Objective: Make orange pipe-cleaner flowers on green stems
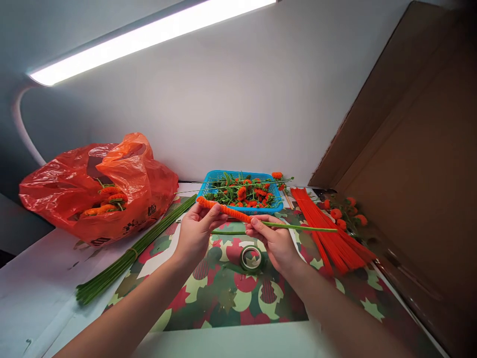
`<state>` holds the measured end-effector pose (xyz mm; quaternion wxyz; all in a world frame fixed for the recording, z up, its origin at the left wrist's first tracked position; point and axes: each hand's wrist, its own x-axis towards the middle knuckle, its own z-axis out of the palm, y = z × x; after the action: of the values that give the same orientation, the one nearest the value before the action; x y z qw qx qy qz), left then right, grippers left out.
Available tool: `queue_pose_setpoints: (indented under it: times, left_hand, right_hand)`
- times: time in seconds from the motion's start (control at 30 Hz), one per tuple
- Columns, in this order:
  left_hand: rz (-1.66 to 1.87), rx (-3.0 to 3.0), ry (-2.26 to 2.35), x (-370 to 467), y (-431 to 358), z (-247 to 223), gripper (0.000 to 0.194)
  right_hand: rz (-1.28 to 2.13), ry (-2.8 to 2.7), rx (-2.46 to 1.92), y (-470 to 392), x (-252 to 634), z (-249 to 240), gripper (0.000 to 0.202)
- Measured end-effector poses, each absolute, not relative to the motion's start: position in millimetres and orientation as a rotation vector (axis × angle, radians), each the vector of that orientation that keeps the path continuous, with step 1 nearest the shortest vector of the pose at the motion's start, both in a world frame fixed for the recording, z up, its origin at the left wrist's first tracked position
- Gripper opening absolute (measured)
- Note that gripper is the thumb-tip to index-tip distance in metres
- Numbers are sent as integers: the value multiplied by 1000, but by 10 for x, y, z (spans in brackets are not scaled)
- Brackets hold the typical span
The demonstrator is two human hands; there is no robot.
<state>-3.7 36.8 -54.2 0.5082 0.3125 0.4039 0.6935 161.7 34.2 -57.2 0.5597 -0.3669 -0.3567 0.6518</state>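
Between my two hands runs a fuzzy orange pipe-cleaner piece [235, 214], ridged like a coil and slanting down to the right. My left hand [198, 226] pinches it near its upper left end with thumb and fingers. At its lower right end, my right hand [274, 238] has thumb and fingers closed where the orange meets a green stem [305, 227]. That stem sticks out rightward past the hand. Below the hands, a roll of green tape [243, 259] lies on the patterned mat [219, 293]. Another thin green strand [229, 232] passes behind the hands.
A blue basket [276, 209] of orange-and-green pieces stands behind the hands. Left are a red plastic bag [149, 171] and a tied bundle of green stems [112, 276]. Right lie red-orange pipe cleaners [324, 233], orange flowers [336, 214] and cardboard [417, 149]. A lamp [149, 42] hangs above.
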Motion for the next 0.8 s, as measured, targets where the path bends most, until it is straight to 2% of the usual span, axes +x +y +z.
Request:
queue_pose_setpoints:
  times: [0.27,0.8]
  left_hand:
    - [1749,694,916,-115,422,-504,42]
    - [1725,676,914,-84,394,-501,42]
  right_hand:
    - [1419,-824,-784,425,1702,-534,27]
    - [1468,-809,-787,374,1657,-553,28]
